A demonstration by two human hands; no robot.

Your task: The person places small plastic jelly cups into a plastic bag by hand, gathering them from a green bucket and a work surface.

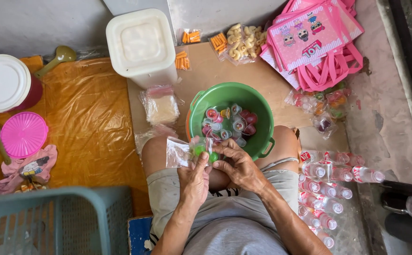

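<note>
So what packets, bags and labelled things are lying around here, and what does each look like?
Clear bag: held in both hands, with green jelly cups inside.
Snack packets: top centre, clear, with orange sticks and pale curls.
Pink bags: top right, a stack with cartoon prints.
Wafer packet: left of the green bowl, clear, with pale squares.
Bottles: right, small, clear, red-and-white labels.

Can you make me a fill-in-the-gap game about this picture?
1. Both hands, left hand and right hand, hold a small clear ____ with green pieces inside.
2. The basin full of little jelly cups is coloured ____.
3. The round lid lying on the orange sheet is ____.
4. The small bottles lie on the person's ____ side.

Missing words: bag; green; pink; right
</note>
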